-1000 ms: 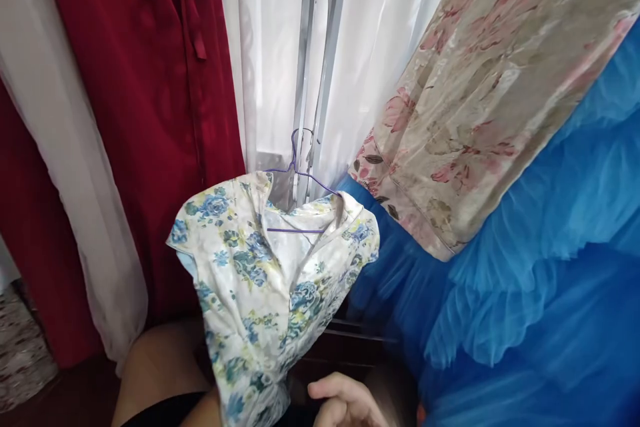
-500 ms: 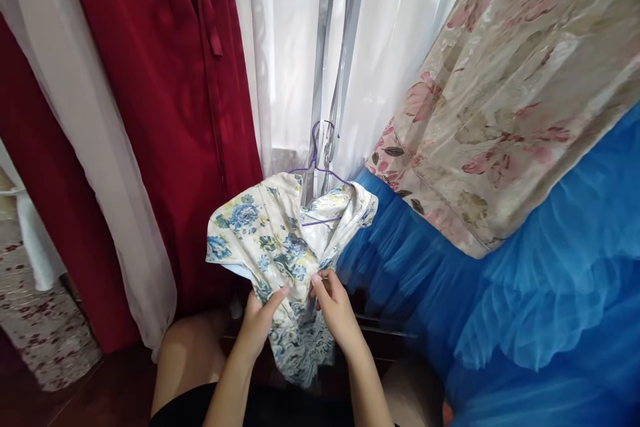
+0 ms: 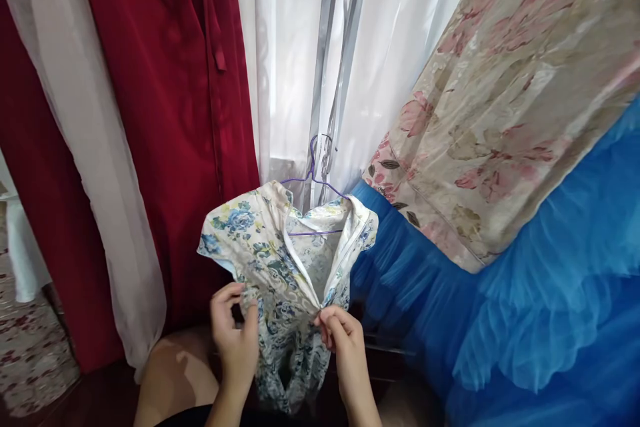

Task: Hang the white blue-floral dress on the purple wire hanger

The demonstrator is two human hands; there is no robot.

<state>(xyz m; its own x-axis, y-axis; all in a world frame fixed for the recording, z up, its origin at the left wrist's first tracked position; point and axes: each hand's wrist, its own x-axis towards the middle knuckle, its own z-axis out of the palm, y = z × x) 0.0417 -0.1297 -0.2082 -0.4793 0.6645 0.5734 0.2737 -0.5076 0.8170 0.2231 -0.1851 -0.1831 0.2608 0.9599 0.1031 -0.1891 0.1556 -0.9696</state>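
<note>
A cream short-sleeved blouse [image 3: 265, 267] with blue and yellow flowers hangs in front of me on a thin purple hanger [image 3: 313, 177]. Its collar is spread into a V, and the hanger's lower bar crosses the opening. At the point of that V, my right hand [image 3: 343, 333] pinches the front edge of the cloth between thumb and fingers. My left hand [image 3: 235, 327] is beside the blouse's left side, below the sleeve, its thumb and fingers apart and curved. Below the hands, the lower part of the blouse hangs in folds towards my lap.
Dark red cloth [image 3: 175, 113] and a pale sheer strip [image 3: 90, 113] hang at left. White curtains [image 3: 290, 67] with grey ribbons [image 3: 325, 47] fall behind the hanger. To the right hang a beige flowered cloth [image 3: 500, 113] and ruffled blue tulle [image 3: 540, 307].
My left hand has come off the cloth and moved left and down. The blouse's neckline has spread wider, and my right hand sits slightly lower, still pinching the front edge.
</note>
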